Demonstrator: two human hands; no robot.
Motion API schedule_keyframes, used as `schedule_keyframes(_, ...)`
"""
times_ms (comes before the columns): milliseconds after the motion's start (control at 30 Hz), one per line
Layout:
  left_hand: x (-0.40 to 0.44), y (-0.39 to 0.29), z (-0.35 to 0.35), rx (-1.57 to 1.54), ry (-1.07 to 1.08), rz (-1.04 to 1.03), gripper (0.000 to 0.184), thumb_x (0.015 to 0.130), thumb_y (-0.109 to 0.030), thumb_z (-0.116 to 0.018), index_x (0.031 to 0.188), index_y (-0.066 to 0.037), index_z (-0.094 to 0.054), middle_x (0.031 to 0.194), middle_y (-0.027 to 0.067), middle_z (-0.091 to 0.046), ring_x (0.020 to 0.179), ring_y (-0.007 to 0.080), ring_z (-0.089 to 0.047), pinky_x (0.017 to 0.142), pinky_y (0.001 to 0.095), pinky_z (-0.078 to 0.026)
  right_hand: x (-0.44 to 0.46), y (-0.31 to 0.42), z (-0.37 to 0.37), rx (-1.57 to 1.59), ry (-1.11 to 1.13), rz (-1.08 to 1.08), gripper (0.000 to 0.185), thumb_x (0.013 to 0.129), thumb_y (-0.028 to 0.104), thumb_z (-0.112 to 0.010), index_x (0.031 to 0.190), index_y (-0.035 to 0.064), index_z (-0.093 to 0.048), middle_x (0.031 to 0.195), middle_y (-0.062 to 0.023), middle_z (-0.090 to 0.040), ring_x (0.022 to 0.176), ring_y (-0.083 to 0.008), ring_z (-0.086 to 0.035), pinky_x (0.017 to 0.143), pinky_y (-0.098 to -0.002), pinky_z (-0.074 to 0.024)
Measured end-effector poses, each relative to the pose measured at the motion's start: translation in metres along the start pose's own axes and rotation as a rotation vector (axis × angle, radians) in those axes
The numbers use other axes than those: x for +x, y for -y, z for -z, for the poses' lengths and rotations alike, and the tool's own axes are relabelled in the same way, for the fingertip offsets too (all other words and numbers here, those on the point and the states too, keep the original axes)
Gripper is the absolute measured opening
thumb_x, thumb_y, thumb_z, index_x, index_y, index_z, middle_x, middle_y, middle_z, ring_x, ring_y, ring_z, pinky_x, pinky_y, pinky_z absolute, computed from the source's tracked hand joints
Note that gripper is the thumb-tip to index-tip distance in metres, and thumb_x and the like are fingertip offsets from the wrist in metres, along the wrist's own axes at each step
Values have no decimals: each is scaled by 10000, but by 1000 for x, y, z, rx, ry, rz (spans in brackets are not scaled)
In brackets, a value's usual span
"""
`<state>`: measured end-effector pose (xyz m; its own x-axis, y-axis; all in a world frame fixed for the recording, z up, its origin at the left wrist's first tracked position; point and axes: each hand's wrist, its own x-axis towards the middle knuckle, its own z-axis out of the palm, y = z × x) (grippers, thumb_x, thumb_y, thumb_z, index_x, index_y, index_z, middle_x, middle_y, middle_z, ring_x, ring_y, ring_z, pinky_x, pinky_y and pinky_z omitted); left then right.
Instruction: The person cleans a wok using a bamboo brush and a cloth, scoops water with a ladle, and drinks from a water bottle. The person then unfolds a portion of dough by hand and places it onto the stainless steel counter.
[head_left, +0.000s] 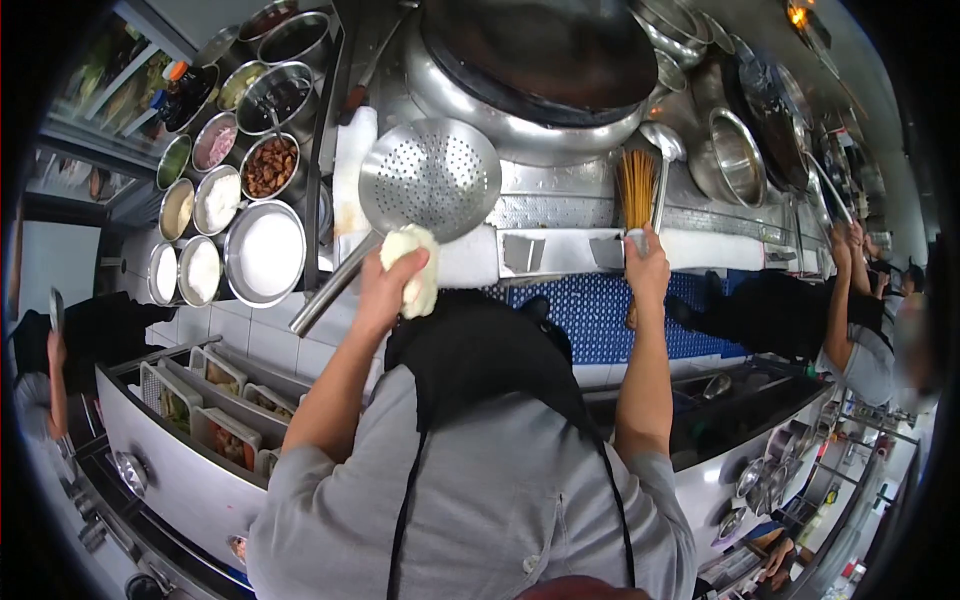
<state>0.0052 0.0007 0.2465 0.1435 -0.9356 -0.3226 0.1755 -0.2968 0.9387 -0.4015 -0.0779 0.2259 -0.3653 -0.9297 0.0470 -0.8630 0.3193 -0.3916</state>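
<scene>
My left hand (385, 285) is closed round a folded pale cloth (421, 285), beside the handle of a perforated metal strainer (430, 178). The strainer's bowl rests at the edge of the metal stove top, next to a white towel (355, 170). My right hand (647, 262) is wrapped round a handle below a bundle of thin brown bristles, a bamboo brush (637, 190). A metal ladle (663, 143) stands just right of the bristles, its handle running down to my right hand. Whether my fingers also hold the ladle is hard to tell.
A large dark wok (540, 50) sits on the stove ahead. Metal bowls (735, 155) are at the right. Containers of seasonings and a bowl of white powder (265, 253) stand at the left. Co-workers stand at both sides, one with a raised forearm (843, 270) at the right.
</scene>
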Motion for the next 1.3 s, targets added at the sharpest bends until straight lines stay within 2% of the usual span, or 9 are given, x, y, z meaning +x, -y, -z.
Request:
schedule_keyframes(133,-7,-45,50,1093,-58,-304,503,803,-389,-701,1039,54,-664,1155,258,-633,1033,379,-624,910,432,-487,4,-19,0,160,-19,-18,587,850,328,-733,1370,113,-563,974,-205,-713,752,-334,-688,691,-407,-545)
schedule_keyframes(233,-19,-49,72,1219,24,-77,536,756,-368,-722,1044,79,-655,1215,294,-597,1155,415,-553,979,434,-437,-6,-15,41,741,146,-225,570,862,203,-748,1370,36,-550,865,-79,-677,552,-95,-555,478,-238,-455)
schedule_keyframes(333,-28,-43,86,924,119,78,567,762,-397,-724,1043,89,-645,1218,272,-592,1188,378,-542,997,430,-428,-36,20,112,779,355,-262,584,874,115,-728,1406,18,-508,926,-85,-683,623,-104,-595,524,-232,-464)
schedule_keyframes(567,-38,-26,84,24,254,395,540,824,-336,-726,1158,65,-588,1017,112,-677,895,178,-656,786,321,-537,-68,65,116,748,588,248,518,897,118,-710,1375,6,-544,1257,-111,-642,1102,-150,-592,958,-294,-457)
schedule_keyframes(600,-43,-26,76,-41,245,402,523,824,-331,-723,1145,61,-595,1000,109,-680,884,177,-657,782,321,-538,-67,69,99,686,557,313,509,888,138,-718,1371,78,-570,1243,-128,-664,1016,-157,-647,848,-291,-505)
schedule_keyframes(833,-69,-36,44,977,53,-208,363,681,-227,-787,946,-21,-649,944,234,-605,781,375,-652,705,437,-529,-84,155,72,304,310,670,493,862,267,-712,1343,257,-606,931,-178,-668,763,-356,-670,689,-431,-530)
schedule_keyframes(900,-71,-42,45,995,13,-269,367,673,-221,-793,946,-28,-643,950,245,-571,792,423,-624,705,475,-518,-81,158,66,229,254,796,504,863,300,-705,1354,283,-591,830,-165,-634,687,-361,-648,647,-463,-516)
schedule_keyframes(1033,-77,-55,56,1028,-45,-333,398,659,-198,-796,968,-11,-629,951,237,-563,894,441,-588,722,497,-503,-66,136,70,184,162,613,475,874,283,-700,1339,253,-610,889,-195,-661,735,-385,-662,667,-456,-529)
schedule_keyframes(1300,-67,-47,64,822,16,-276,377,644,-246,-772,872,19,-630,874,204,-550,827,388,-549,727,449,-472,-71,80,91,744,252,301,418,875,143,-736,1269,37,-645,1157,-169,-697,986,-165,-664,868,-295,-508)
